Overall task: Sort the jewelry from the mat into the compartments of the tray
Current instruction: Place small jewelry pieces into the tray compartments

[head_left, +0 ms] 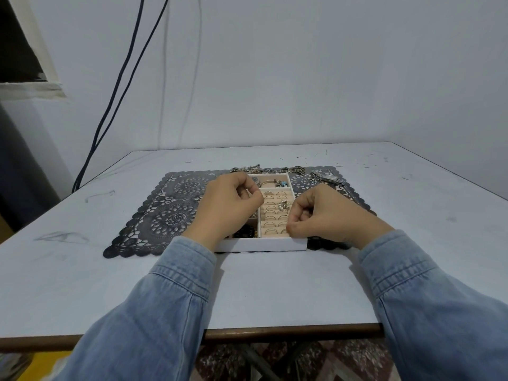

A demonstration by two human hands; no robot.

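The pale surface (pixel 110 270) is carrying a dark lace mat (pixel 165 210) across its middle; a white tray (pixel 261 244) is sitting on the mat's near edge; the left hand (pixel 228 207) is hovering over the tray's left compartments, fingers curled in, and whether they are gripping anything cannot be told; the right hand (pixel 324 213) is hanging at the tray's near right corner, thumb and forefinger pressing together beside the ring rows (pixel 275 215), anything between them being hidden; chains (pixel 275 169) and a watch (pixel 327 177) are lying along the mat's far edge.
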